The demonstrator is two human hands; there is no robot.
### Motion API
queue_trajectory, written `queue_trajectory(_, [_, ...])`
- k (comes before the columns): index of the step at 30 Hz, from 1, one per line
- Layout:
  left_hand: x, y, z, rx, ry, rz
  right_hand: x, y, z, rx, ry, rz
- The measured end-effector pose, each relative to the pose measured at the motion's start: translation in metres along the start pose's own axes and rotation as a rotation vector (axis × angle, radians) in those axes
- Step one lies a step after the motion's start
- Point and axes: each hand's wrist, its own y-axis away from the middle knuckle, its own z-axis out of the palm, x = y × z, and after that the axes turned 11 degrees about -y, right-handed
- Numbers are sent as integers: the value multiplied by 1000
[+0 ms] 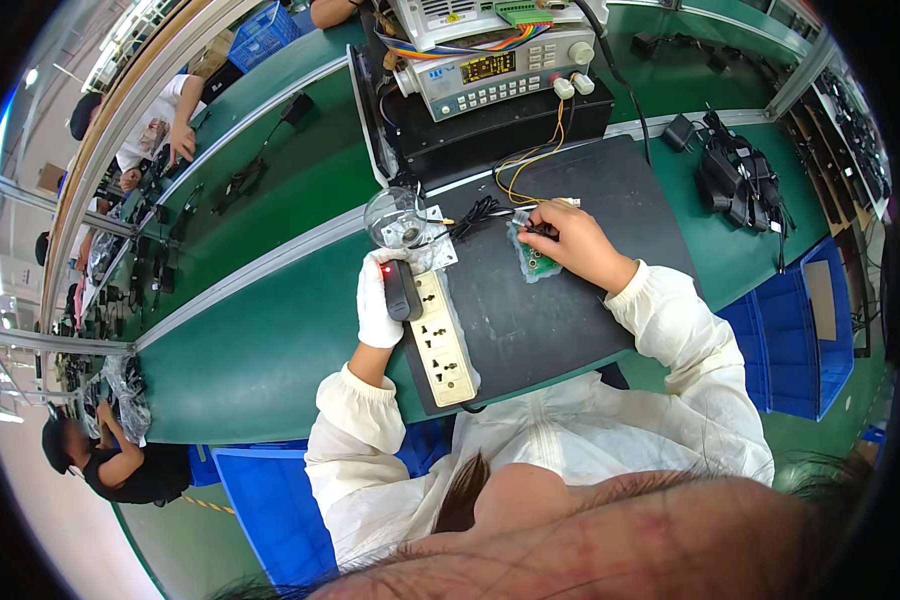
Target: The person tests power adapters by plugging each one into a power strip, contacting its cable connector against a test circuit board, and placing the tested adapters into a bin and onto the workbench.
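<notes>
My left hand (375, 310), in a white glove, is closed round a black power adapter (403, 292) with a small red light. The adapter sits against the upper left side of a cream power strip (444, 365) with several sockets. My bare right hand (577, 243) pinches the end of a black cable over a small green circuit board (540, 264); its fingers partly hide the plug and the board. Between my hands lies a bundled black cable (478, 214). Just beyond my left hand is a clear round glass or plastic globe (395, 218) by a white plate.
A bench instrument (505, 72) with a lit display stands on a black box (500, 130) at the back; yellow wires run down from it. Several black adapters (735, 180) lie heaped at right. Blue bins (795, 335) flank the bench. Other people work at far left.
</notes>
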Motion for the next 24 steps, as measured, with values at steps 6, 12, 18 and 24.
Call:
queue_trajectory(6, [-7, 8, 3, 38, -226, 185, -1, 0, 0, -16, 24, -16])
queue_trajectory(12, [0, 8, 2, -37, -306, 204, 5, 1, 0, -5, 30, -83])
queue_trajectory(18, [-5, 6, 1, -55, -180, 73, 2, -2, -2, 69, -67, -209])
queue_trajectory(24, [8, 3, 0, -140, -120, 15, -6, -3, -5, 196, -319, -79])
